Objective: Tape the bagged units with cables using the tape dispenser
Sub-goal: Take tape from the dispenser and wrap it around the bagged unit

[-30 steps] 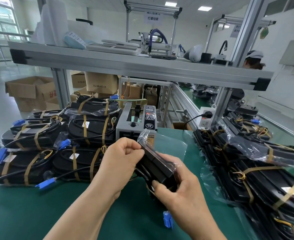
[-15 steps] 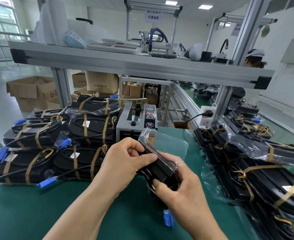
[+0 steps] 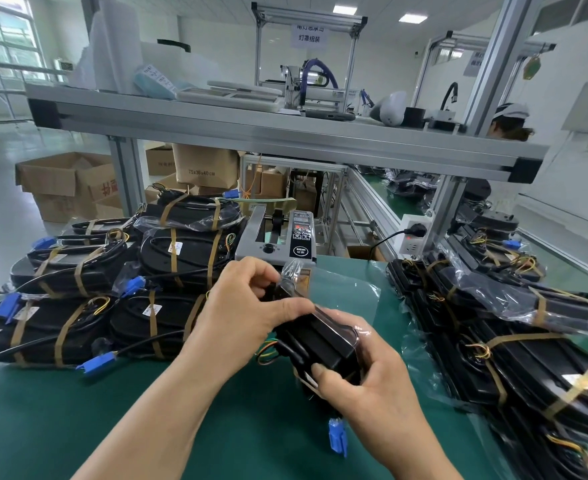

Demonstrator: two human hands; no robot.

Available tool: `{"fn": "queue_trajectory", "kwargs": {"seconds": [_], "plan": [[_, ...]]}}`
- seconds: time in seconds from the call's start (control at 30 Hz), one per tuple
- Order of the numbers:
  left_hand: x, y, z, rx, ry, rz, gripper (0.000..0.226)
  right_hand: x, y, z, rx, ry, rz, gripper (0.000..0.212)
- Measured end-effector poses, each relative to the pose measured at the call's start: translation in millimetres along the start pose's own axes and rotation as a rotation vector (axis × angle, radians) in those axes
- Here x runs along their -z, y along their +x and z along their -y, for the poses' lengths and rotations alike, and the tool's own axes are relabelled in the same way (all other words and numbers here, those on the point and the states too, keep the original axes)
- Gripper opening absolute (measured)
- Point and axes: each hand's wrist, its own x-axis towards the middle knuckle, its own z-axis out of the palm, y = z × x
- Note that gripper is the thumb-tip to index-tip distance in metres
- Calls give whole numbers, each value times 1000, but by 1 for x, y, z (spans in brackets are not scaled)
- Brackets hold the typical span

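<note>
Above the green mat [image 3: 147, 427], left hand [image 3: 240, 320] grip pinching bagged unit [image 3: 320, 337], right hand [image 3: 365, 379] grip curled round it

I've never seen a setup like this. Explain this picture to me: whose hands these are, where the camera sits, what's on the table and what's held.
No robot here: a person works with bare hands, and the single camera sits on their head, looking forward and down. The left hand and right hand both grip one black unit in a clear bag, above the green table. A blue plug shows below it. Behind stands the grey tape dispenser. A left pile and a right pile of bagged units, strapped with tan tape, flank the hands.
</note>
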Motion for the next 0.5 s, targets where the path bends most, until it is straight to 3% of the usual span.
{"fn": "queue_trajectory", "kwargs": {"seconds": [0.2, 0.33, 0.43, 0.5], "plan": [[-18, -9, -10, 2, 62, 103, 83, 3, -3, -4, 23, 64, -43, 53], [-15, -15, -2, 6, -14, 236, 121, 12, -2, -13, 35, 118, -115, 54], [-9, -21, 9, 87, -200, 353, 108, 22, 1, -24, 21, 306, -210, 55], [-5, -25, 11, 109, -265, 522, 105, 22, 1, -30, 0, 479, -219, 53]]}}
